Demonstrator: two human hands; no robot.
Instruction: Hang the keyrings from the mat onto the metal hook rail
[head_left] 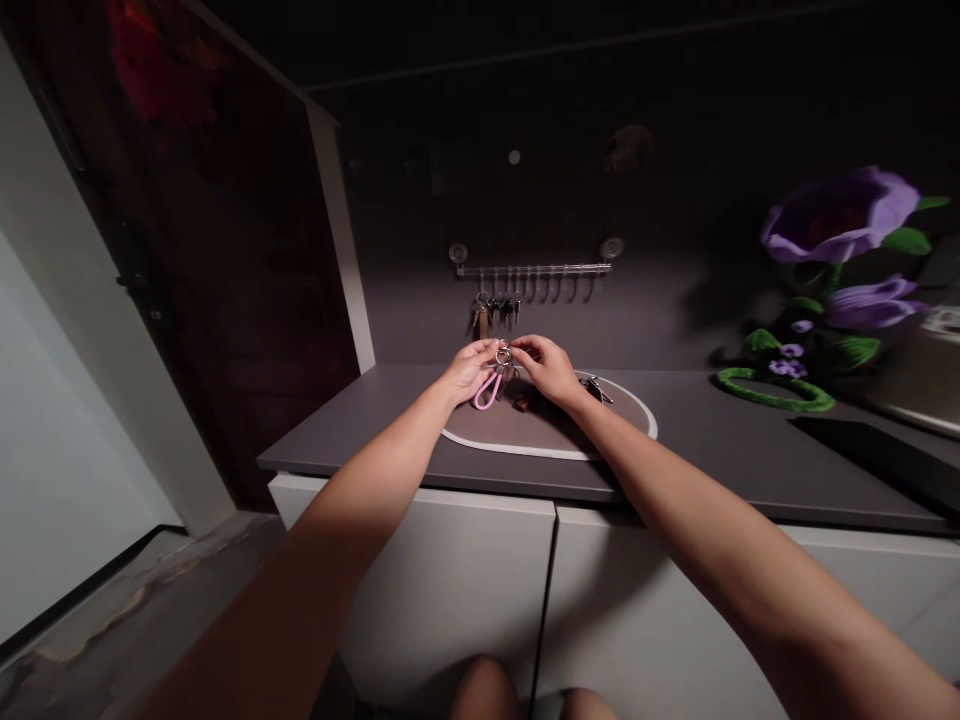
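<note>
1. Head camera: worn on the person's head; faces forward and down, over the fingers, toward the wall.
2. Range: fingers near frame centre, at middle distance; forearms nearer, entering from below.
3. Coverage: rack beyond the fingers, door left, flowers right, knees below and nearer.

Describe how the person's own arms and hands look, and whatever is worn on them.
The bare left arm and bare right arm show no sleeve, watch or bracelet. The ungloved left hand and ungloved right hand have slim fingers; the nails are too small to tell whether they are painted.
</note>
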